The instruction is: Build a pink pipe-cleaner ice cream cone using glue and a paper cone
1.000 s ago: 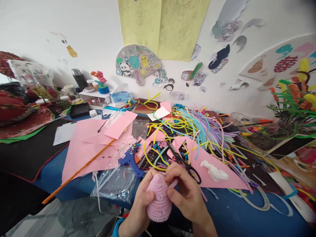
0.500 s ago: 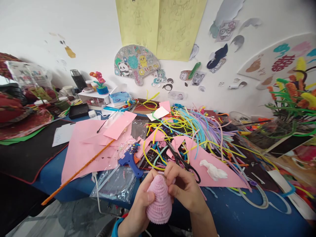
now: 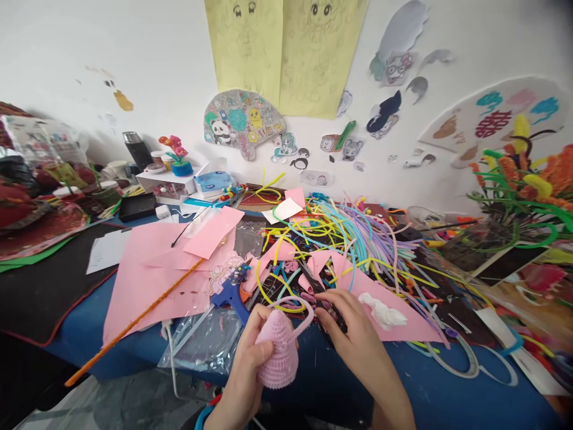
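My left hand (image 3: 242, 373) is closed round a pink cone (image 3: 276, 349) wound from pipe cleaner, held upright just above the near edge of the blue table (image 3: 425, 394). A loose pink tail (image 3: 301, 307) loops off the cone's tip towards the right. My right hand (image 3: 358, 340) has left the cone and lies over the handles of the black scissors (image 3: 316, 288), fingers curled on them. The scissor blades point away, into the pink paper scraps.
A blue glue gun (image 3: 233, 292) and a clear plastic bag (image 3: 206, 340) lie left of the cone. A white tissue wad (image 3: 382, 310), pink paper sheets (image 3: 147, 275), a long orange pipe cleaner (image 3: 134, 322) and a pile of coloured pipe cleaners (image 3: 358, 233) cover the table.
My right hand let go of the pipe-cleaner tail at the cone's tip and moved right and away onto the scissors. The cone tilted slightly left in my left hand.
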A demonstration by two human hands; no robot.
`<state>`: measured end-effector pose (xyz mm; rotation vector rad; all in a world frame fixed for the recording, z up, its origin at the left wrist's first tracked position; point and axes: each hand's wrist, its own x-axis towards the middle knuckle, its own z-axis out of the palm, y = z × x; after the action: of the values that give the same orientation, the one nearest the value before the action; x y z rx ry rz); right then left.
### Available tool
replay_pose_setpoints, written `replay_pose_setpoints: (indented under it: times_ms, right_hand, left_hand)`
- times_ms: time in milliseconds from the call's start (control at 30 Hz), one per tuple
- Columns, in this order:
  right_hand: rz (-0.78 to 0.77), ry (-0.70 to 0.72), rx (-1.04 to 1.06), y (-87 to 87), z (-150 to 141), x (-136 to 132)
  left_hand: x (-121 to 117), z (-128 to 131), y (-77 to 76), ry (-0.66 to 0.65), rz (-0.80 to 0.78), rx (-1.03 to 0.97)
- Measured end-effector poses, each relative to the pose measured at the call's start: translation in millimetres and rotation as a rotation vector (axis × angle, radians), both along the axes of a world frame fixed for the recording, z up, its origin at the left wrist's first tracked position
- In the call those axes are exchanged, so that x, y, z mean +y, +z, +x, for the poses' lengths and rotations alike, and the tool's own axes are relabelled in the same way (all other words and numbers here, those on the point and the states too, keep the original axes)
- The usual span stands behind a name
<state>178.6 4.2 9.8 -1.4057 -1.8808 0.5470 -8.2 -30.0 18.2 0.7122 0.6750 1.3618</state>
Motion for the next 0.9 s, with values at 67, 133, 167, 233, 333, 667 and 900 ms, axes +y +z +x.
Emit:
replay_pose_setpoints:
  times_ms: [67, 133, 167, 233, 333, 667, 900]
  right_hand:
    - [-0.033, -0.211, -0.354, -12.8, 15, -2]
    - [-0.078, -0.290, -0.555, -24.1, 25, -5]
    - [-0.073, -0.300, -0.592, -28.0, 26, -7]
    - [-0.002, -0.311, -0.595, -31.7, 25, -11]
    - [0.051, -0.288, -0.604, -31.4, 17, -15]
    - [-0.190, -0.234, -0.074, -27.2, 51, -14]
    - [-0.362, 0.090, 0.193, -9.6, 46, -34]
  left_hand:
    - [4, 0, -3.8, 0.060, -0.009, 0.039]
    - [8, 1, -8.5, 0.141, -0.023, 0.081]
    - [10, 2, -10.8, 0.184, -0.028, 0.101]
    - [14, 4, -14.6, 0.258, -0.033, 0.130]
    - [19, 7, -17.4, 0.314, -0.032, 0.145]
    - [40, 11, -15.4, 0.397, -0.042, 0.076]
    - [48, 19, -4.5, 0.451, -0.057, -0.041]
